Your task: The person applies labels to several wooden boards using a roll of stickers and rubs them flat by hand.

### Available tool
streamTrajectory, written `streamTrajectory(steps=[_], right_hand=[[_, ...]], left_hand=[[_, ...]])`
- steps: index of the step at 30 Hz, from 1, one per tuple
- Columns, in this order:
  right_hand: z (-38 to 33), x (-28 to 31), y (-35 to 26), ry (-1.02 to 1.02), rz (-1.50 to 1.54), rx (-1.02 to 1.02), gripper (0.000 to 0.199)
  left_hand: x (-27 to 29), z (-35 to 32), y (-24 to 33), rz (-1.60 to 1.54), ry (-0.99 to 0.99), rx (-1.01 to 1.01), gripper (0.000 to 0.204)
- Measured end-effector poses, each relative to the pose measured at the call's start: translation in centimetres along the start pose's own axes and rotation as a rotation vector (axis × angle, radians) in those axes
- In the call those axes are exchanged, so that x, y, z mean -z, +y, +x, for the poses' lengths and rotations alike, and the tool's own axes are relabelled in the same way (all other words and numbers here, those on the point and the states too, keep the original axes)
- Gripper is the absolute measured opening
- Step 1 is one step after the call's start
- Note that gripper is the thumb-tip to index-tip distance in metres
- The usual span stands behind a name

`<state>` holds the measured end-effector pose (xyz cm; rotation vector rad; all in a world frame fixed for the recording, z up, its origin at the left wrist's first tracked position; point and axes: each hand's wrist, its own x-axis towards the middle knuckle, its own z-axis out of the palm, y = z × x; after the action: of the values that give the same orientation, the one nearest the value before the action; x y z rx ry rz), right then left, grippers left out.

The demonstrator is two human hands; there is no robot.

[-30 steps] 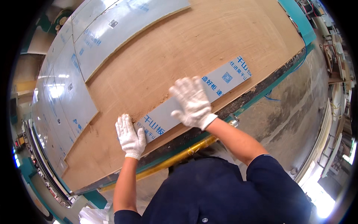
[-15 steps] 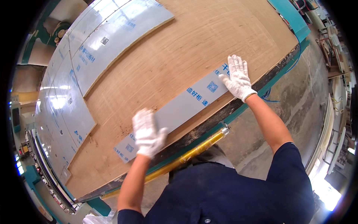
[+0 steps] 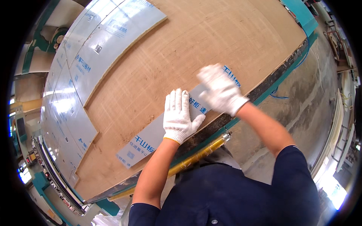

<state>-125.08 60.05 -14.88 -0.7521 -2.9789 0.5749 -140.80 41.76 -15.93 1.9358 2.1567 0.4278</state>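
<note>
A long, narrow panel strip with a pale grey-blue film and blue print lies slantwise on the brown board bed, close to its near edge. My left hand, in a white knitted glove, rests flat across the middle of the strip, fingers straight and thumb apart. Over the strip's right part is my right hand, gloved the same way and blurred by motion. Its fingers look stretched out to the left, with nothing seen in them. Whether it touches the strip I cannot tell. Both hands cover parts of the strip.
Several larger film-covered panels lie on the far left of the bed. Sawdust is scattered between them and the strip. A yellow roller or tube runs below the near edge. A blue cable hangs at the right side.
My left hand has slid rightward along the strip from its left end to its middle. My right hand has moved left from the strip's right end, and that end's print shows again.
</note>
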Motion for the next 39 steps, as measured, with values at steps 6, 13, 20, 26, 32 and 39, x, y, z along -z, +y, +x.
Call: streamTrajectory(steps=[6, 13, 20, 26, 32, 39], right_hand=[[-0.4, -1.5, -1.6, 0.136, -0.068, -0.021, 0.072], [-4.5, 3.0, 9.5, 0.141, -0.317, -0.269, 0.059], [-5.0, -0.1, 5.1, 0.027, -0.031, -0.267, 0.088], [0.3, -0.8, 5.4, 0.190, 0.027, -0.294, 0.097], [-14.5, 0.2, 4.5, 0.004, -0.054, -0.319, 0.096], [-8.4, -0.6, 1.0, 0.061, -0.065, -0.502, 0.093]], left_hand=[[-0.1, 0.9, 0.5, -0.046, 0.030, 0.011, 0.099], [0.2, 0.9, 0.4, -0.049, 0.050, 0.017, 0.099], [0.4, 0.6, 0.3, -0.028, 0.024, 0.000, 0.098], [0.2, 0.8, 0.4, 0.001, 0.011, -0.009, 0.098], [0.2, 0.7, 0.2, -0.011, 0.045, -0.025, 0.098], [-0.1, 0.9, 0.0, 0.018, 0.057, -0.048, 0.097]])
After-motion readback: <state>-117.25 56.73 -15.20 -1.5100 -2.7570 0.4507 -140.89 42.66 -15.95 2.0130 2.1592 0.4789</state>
